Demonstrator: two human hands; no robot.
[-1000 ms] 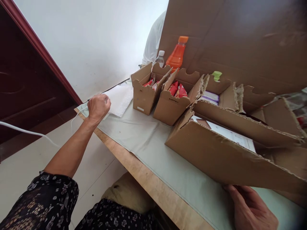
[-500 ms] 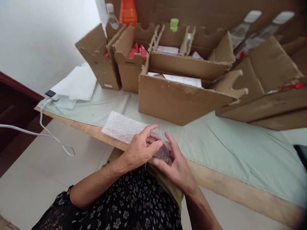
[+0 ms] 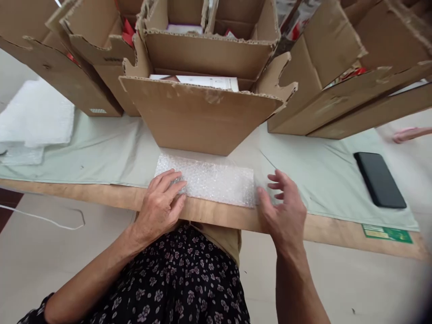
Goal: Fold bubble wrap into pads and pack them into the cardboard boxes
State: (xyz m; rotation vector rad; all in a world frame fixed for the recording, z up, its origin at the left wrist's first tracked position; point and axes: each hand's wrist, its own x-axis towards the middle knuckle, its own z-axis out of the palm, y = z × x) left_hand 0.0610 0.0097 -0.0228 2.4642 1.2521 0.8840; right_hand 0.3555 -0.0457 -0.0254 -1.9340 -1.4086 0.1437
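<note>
Left grip [image 3: 160, 202] rests, fingers slightly spread, on the bubble wrap [image 3: 218, 181] along the worktop's [image 3: 330, 228] front edge; right grip [image 3: 286, 209], thumb and fingers apart, is at its right end. Behind, a box [image 3: 199, 119] half hides a carton [image 3: 216, 83], print illegible.

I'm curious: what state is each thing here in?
Bubble-wrap strip: laid flat
Left grip: open, fingers over the strip's left end
Right grip: open, fingers loosely curled
Front cardboard box: open-topped
White packet: inside that box
White sheets: loosely piled
Cloth: spread, creased
Black phone: lying flat; on or off unclear
Green card: lying flat
</note>
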